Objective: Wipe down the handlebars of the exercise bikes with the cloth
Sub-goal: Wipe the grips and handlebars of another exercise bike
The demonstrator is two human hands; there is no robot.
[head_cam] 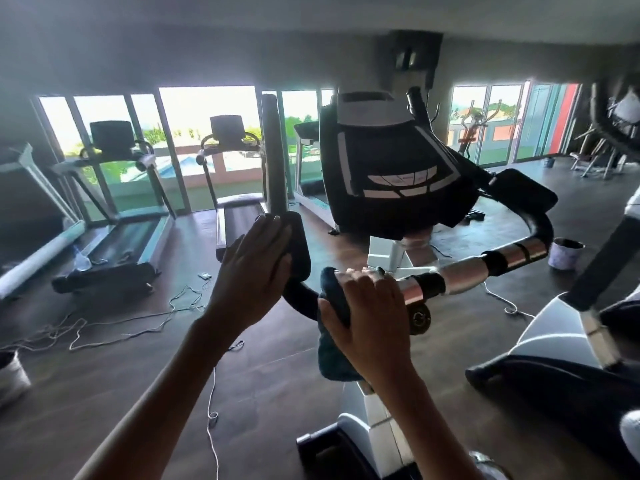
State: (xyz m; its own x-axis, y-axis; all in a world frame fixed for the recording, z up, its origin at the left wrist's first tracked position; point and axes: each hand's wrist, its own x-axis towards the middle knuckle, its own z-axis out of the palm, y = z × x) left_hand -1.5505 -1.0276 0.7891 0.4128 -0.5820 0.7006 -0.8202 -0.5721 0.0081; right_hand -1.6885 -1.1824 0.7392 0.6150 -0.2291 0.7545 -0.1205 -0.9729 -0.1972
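An exercise bike stands right in front of me, its black console point(391, 168) above a curved handlebar point(485, 263) with silver and black sections. My right hand point(367, 306) grips a dark blue cloth point(334, 355) wrapped over the handlebar's middle-left part; the cloth's loose end hangs below. My left hand point(254, 268) rests with straight fingers on the black arm pad point(299, 244) at the handlebar's left end. The right arm pad point(523, 192) is free.
Three treadmills point(117, 230) face the windows at the left and centre. White cables point(121, 323) trail across the dark wooden floor. A small bucket point(565, 253) stands at the right, near a second bike's frame point(561, 334). More gym machines point(602, 147) sit far right.
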